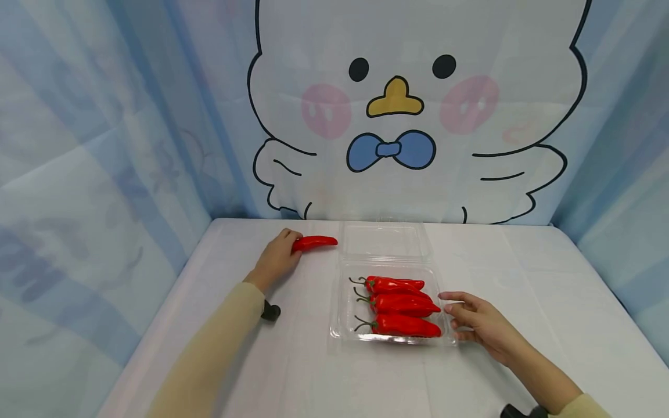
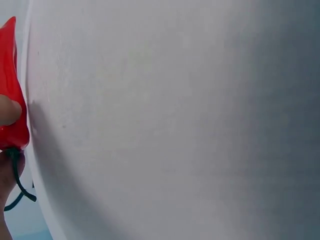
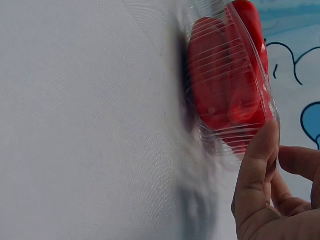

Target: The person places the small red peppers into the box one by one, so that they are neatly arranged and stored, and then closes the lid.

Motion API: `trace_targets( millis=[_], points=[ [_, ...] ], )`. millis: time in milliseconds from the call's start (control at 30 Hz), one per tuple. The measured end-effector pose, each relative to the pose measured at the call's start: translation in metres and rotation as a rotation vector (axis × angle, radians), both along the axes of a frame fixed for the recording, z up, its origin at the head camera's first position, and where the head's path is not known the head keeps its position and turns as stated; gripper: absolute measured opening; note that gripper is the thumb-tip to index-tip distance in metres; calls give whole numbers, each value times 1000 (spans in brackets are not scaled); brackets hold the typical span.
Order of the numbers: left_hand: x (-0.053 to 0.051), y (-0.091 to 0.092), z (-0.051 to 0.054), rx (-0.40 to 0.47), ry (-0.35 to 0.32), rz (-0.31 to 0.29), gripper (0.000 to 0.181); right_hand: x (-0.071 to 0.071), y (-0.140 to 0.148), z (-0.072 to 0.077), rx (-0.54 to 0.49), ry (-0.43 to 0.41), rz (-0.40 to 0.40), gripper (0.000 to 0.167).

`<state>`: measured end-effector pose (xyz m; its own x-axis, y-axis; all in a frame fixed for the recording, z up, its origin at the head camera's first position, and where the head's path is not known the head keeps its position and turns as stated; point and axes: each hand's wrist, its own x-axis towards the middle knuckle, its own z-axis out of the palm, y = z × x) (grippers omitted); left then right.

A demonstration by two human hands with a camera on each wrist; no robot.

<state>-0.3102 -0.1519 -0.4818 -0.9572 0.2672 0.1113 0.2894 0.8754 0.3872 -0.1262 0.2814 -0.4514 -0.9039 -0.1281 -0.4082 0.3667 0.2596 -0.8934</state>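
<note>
My left hand [image 1: 275, 258] holds a red chili pepper [image 1: 319, 242] just above the table, left of the lid of a clear plastic clamshell box [image 1: 342, 302]. In the left wrist view the green stem of that red pepper [image 2: 11, 125] hangs below the fingers. Several red peppers [image 1: 402, 303] lie side by side in the box's base, stems to the left. At the right rim of the box, my right hand [image 1: 483, 325] pinches the edge with its fingertips. The right wrist view shows a finger [image 3: 257, 165] of it on the clear rim, with red peppers behind the ribbed wall.
The box's open lid [image 1: 384, 241] lies flat toward the back of the white-covered table [image 1: 522, 261]. Behind stands a curtain [image 1: 392, 191] with a cartoon bird. Patterned blue cloth hangs on both sides. A black wrist mount [image 1: 270, 312] sits under the left sleeve.
</note>
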Motion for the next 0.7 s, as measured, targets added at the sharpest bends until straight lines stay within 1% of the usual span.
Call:
trace_targets(
  millis=[167,300,467,700],
  points=[
    [9,4,6,20,-11,-24,43,-1,1,-2,1,0,4,60],
    [13,7,11,12,-1,-26,41,0,1,-2,0,1,3,60],
    [17,5,16,8,9,-25,40,0,0,-2,-4,2,0,60],
    [26,-5,18,18,34,-16,41,-1,-1,0,-4,7,7,60]
  ],
)
